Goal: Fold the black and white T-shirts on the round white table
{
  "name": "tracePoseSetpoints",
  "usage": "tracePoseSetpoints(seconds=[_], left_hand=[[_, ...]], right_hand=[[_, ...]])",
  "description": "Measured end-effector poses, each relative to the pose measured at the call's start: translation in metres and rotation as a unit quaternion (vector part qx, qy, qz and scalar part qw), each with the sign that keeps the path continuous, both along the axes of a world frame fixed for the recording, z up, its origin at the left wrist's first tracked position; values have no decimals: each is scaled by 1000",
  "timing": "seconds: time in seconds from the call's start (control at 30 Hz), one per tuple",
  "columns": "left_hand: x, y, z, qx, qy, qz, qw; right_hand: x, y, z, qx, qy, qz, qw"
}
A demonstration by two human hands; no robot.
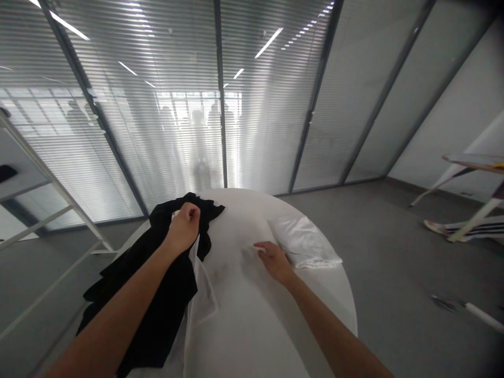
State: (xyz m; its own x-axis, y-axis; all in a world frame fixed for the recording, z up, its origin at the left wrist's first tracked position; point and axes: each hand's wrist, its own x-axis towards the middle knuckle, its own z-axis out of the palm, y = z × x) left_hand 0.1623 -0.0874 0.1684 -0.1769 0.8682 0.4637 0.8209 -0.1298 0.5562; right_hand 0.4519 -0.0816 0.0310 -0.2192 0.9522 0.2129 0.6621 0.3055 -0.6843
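Garment (165,307), black, lies crumpled and unfolded at the tabletop's (244,325) left edge; my left hand (184,227) has its far end in a clenched grip. My right hand (275,261) rests flat, holding nothing, beside a folded white cloth (305,241) at the tabletop's right.

Grey floor (378,236), blind-covered glass walls (275,115), ceiling strip lights (269,42).

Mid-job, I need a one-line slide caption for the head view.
Left hand clutches a black garment on a white table while the right hand rests flat beside a folded white cloth.
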Motion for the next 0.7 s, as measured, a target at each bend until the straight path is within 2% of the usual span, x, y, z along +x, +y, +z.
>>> tracePoseSetpoints(seconds=[0.07, 0.1, 0.17, 0.23, 0.3, 0.37, 0.47, 0.6, 0.7], left_hand=[[28, -9, -11, -12, 20, -33, 999], [41, -13, -17, -20, 30, -46, 998], [61, -22, -29, -37, 49, -65, 996], [77, -32, -42, -67, 71, -86, 992], [86, -42, -53, -95, 84, -107, 986], [90, -51, -62, -108, 88, -125, 982], [91, -64, -66, -114, 84, -141, 980], [94, -77, -61, -112, 58, -152, 980], [99, -86, -57, -111, 43, -168, 979]], right_hand=[[-10, 3, 10, -72, 141, 18, 987], [-16, 4, 15, -124, 206, 32, 970], [-32, 7, 23, -250, 316, 59, 914], [-48, 12, 25, -361, 396, 79, 841], [-64, 19, 24, -430, 445, 74, 782], [-77, 29, 21, -457, 471, 46, 753], [-93, 42, 23, -452, 478, -1, 753], [-107, 54, 33, -408, 478, -7, 778], [-111, 63, 40, -337, 483, -20, 808]])
